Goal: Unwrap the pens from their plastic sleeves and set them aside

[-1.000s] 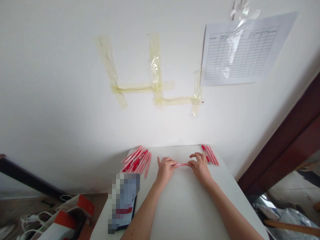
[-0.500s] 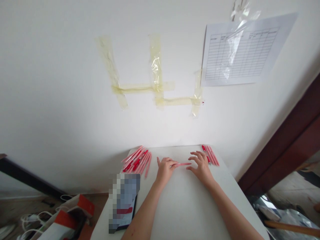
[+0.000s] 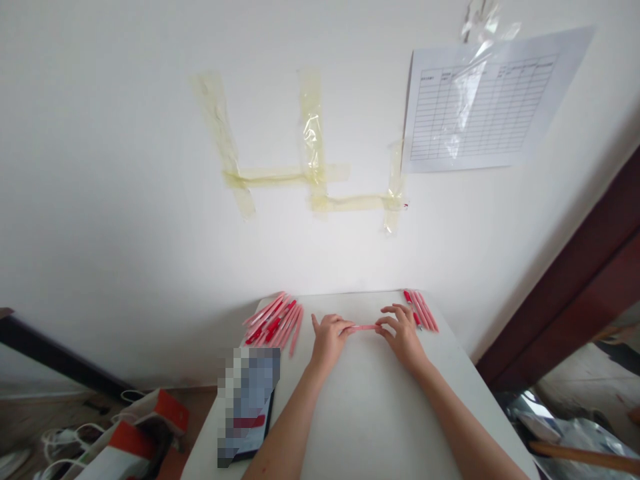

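A slim pink pen (image 3: 365, 327) lies level between my two hands above the white table (image 3: 370, 413). My left hand (image 3: 330, 337) pinches its left end, thumb and fingers closed. At the other end, the thumb and index finger of my right hand (image 3: 403, 333) are closed on the tip, while the other fingers curl loosely above. To the left of my left hand is a pile of pink and red pens (image 3: 277, 320), lying at differing angles. Several more pens (image 3: 423, 310) lie side by side just beyond my right hand.
A phone (image 3: 250, 407), its screen blurred out, lies on the table's left side. The white wall (image 3: 350, 260) with tape strips and a printed sheet (image 3: 480, 107) rises behind the table. Boxes and cables (image 3: 135, 433) are on the floor to the left.
My right thumb and index finger have closed on the right end of the pink pen; before, they were spread apart beside it. My left hand keeps its pinch almost unmoved.
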### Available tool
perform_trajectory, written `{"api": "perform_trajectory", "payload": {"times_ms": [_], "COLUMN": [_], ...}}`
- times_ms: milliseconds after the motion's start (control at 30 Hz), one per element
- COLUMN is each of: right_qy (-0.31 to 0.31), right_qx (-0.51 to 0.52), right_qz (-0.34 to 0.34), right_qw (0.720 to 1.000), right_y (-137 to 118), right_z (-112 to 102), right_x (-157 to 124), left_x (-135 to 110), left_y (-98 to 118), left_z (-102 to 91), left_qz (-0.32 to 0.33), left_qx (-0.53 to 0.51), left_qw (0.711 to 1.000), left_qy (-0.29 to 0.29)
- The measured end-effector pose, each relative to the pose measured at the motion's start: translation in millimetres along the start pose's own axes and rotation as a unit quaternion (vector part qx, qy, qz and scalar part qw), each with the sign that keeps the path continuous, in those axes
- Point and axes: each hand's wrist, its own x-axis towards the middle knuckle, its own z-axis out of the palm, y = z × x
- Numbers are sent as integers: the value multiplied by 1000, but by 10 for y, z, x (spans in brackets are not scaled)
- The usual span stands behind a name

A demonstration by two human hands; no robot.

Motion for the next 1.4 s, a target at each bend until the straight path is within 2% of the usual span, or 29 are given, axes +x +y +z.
{"api": "perform_trajectory", "payload": {"times_ms": [233, 333, 567, 900, 1133, 1400], "right_qy": [-18, -35, -7, -20, -4, -13], "right_qx": [-13, -13, 13, 10, 19, -2], "right_qz": [38, 33, 12, 16, 7, 26], "right_qw": [999, 999, 1000, 1000, 1000, 1000], "right_y": [-32, -39, -18, -23, -30, -45], "right_z": [-17, -13, -8, 5, -9, -24], "right_x": [-14, -13, -4, -10, -3, -2], "left_x": [-8, -7, -3, -4, -10, -13], "left_y": [15, 23, 19, 27, 31, 16], "left_z": [-9, -13, -22, -26, -39, -27], "left_qz": [6, 3, -6, -4, -6, -7], "left_qx": [1, 2, 11, 11, 9, 11], "left_qw": [1000, 1000, 1000, 1000, 1000, 1000], "left_qy": [8, 7, 1, 9, 11, 8]}}
